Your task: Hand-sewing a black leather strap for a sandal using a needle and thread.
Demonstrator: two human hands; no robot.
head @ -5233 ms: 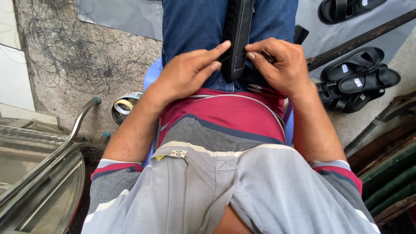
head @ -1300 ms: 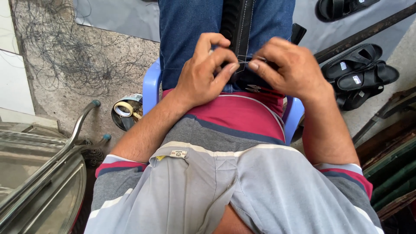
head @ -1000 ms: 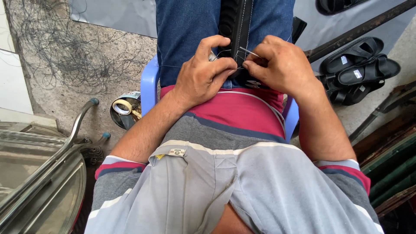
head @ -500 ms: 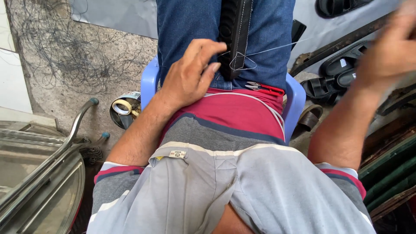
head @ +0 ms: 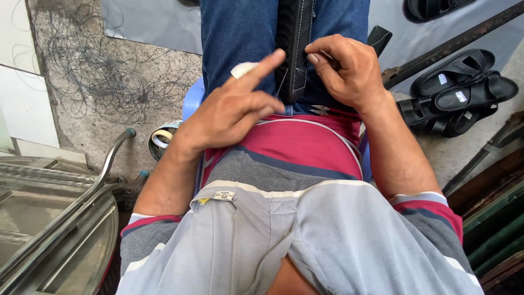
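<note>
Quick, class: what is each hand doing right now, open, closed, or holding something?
Left hand: open, forefinger out, holding nothing visible.
Right hand: closed, pinching the black strap.

A rough grey concrete floor (head: 109, 104) is seen on the left, strewn with a tangle of thin dark thread (head: 93, 76). A pale panel (head: 24, 104) is set along the far left edge. Nearer on the left, a glass-topped table (head: 38, 218) with a curved metal frame (head: 103, 175) is caught in daylight. A roll of tape (head: 162, 139) is found lying on the floor beside a blue plastic stool (head: 192, 101). At the far side, a smooth grey sheet (head: 153, 22) is spread out. On the right, black sandals (head: 458, 93) are piled together, crossed by a dark metal bar (head: 453, 41). Dark wooden boards (head: 491, 218) are stacked at the near right. Everything is lit evenly and softly.
</note>
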